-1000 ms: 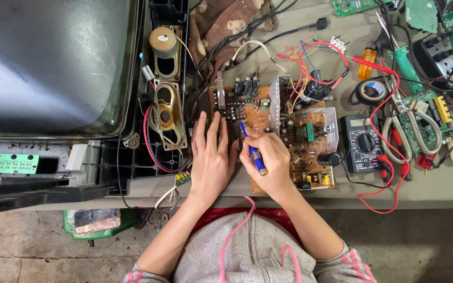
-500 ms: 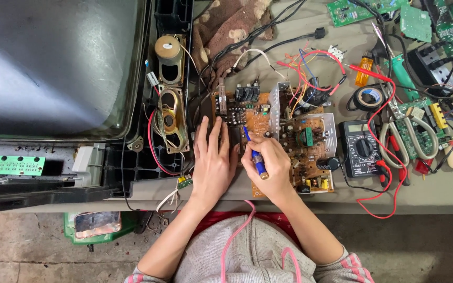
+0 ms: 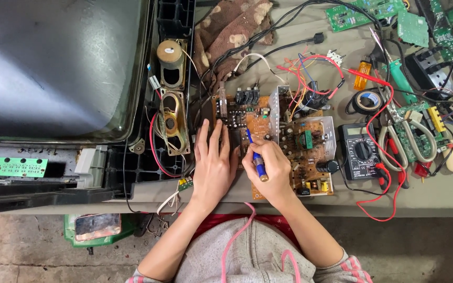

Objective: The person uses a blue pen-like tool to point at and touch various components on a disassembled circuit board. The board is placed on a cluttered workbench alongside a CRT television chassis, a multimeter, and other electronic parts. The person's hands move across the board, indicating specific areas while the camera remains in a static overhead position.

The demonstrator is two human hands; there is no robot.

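Note:
A brown circuit board (image 3: 294, 144) crowded with components lies on the workbench in front of me. My left hand (image 3: 213, 165) rests flat on the board's left part, fingers spread and holding nothing. My right hand (image 3: 271, 170) grips a blue-handled tool (image 3: 258, 163) like a pen. Its tip points up and left onto the board near the black parts at the top.
An opened television (image 3: 53, 68) with its screen face-up fills the left, speakers (image 3: 170, 112) in its side. A black multimeter (image 3: 362, 152) with red leads, pliers (image 3: 405, 139), tape roll (image 3: 368, 100), green boards (image 3: 363, 11), a brown cloth (image 3: 234, 26) and tangled wires lie to the right and behind.
Both hands stay on the board in the same pose; only the view has shifted slightly.

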